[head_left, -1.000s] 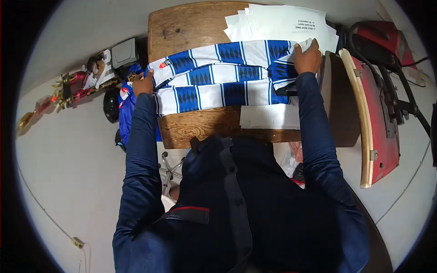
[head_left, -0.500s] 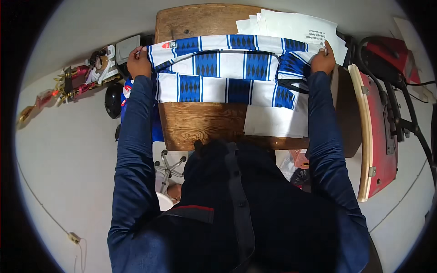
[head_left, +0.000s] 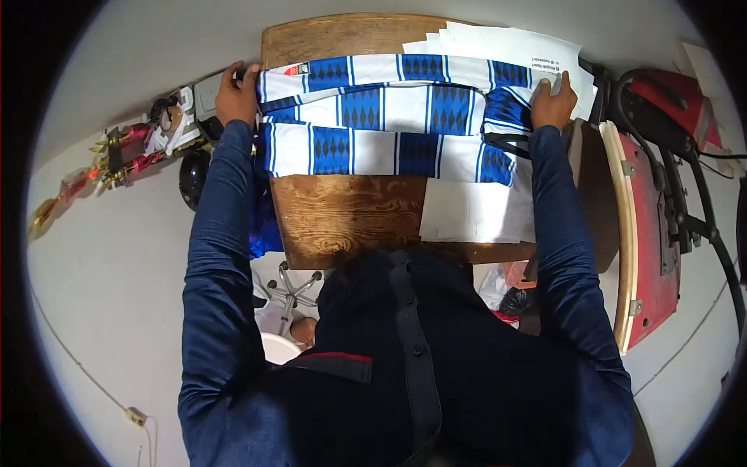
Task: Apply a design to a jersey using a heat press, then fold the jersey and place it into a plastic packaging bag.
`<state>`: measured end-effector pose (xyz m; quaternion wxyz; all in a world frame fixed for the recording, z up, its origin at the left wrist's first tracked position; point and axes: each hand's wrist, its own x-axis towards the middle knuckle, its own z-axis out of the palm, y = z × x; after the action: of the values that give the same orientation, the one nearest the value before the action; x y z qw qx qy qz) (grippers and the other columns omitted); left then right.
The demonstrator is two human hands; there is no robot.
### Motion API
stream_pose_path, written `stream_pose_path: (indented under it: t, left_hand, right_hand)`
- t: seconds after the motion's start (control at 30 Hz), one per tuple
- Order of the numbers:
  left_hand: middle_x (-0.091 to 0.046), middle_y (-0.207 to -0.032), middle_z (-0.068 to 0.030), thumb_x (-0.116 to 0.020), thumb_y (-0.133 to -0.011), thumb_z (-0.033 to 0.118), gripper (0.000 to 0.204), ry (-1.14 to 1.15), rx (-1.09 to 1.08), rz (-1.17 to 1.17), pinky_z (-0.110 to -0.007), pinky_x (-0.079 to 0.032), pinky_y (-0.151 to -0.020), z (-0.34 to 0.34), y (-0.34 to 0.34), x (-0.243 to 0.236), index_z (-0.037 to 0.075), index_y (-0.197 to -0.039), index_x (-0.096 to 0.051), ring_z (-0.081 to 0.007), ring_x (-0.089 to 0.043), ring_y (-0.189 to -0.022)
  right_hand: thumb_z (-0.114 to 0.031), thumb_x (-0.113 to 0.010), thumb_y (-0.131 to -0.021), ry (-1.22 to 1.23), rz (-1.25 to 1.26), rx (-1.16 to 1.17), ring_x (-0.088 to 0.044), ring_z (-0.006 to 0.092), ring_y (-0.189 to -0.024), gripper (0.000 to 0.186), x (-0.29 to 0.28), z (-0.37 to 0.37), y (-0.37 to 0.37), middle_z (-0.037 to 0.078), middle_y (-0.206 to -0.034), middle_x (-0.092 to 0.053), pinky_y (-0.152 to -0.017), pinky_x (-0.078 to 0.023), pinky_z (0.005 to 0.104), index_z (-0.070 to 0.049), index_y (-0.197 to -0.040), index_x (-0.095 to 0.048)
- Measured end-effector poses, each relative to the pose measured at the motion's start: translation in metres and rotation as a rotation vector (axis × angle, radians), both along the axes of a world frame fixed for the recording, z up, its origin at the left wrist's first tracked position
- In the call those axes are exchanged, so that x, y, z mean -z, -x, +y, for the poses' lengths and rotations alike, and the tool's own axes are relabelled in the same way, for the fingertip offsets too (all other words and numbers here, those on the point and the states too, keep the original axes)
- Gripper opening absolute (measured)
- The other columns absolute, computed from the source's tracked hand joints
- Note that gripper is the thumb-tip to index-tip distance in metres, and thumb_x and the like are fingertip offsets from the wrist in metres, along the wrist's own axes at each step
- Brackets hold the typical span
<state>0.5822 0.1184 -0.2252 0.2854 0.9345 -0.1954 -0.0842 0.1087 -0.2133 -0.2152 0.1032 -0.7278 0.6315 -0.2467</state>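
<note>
The blue-and-white cloth (head_left: pixel 385 107) lies folded in a long shape across the table (head_left: pixel 350 222). My left fingers (head_left: pixel 226 82) are at its far left corner, my right fingers (head_left: pixel 565 86) at its far right end. On both sides thumb and forefinger stand somewhat apart; whether they pinch the cloth, I cannot tell. White papers (head_left: pixel 502 45) lie behind its right part, white sheets (head_left: pixel 471 210) in front.

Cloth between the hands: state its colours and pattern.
The cloth is white with blue blocks of dark diamonds; head view.
</note>
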Motion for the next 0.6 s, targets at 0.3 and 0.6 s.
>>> stream_pose_path:
  t: [0.3,0.6]
  left_hand:
    - [-0.061,-0.121,-0.0103,-0.084,-0.085,0.008,0.051,0.755,-0.132,0.612,-0.025,-0.044,-0.094,-0.001,-0.012,0.017,0.004,-0.132,-0.065,-0.0133,-0.056,-0.103]
    - [-0.072,-0.109,-0.0148,-0.078,-0.089,0.002,0.058,0.858,-0.218,0.809,-0.033,-0.056,-0.088,-0.03,-0.032,0.017,0.006,-0.142,-0.056,-0.0197,-0.07,-0.097]
  right_hand:
    - [-0.041,-0.06,-0.1,0.051,0.325,-0.097,-0.026,0.0468,-0.146,0.063,0.019,0.044,-0.004,0.031,-0.158,-0.028,-0.119,-0.023,0.0599,-0.015,-0.155,-0.045]
    - [-0.037,-0.058,-0.102,0.112,0.399,-0.107,-0.041,0.0443,-0.134,0.048,0.019,0.021,0.007,0.029,-0.149,-0.042,-0.113,-0.036,0.0524,-0.013,-0.143,-0.059]
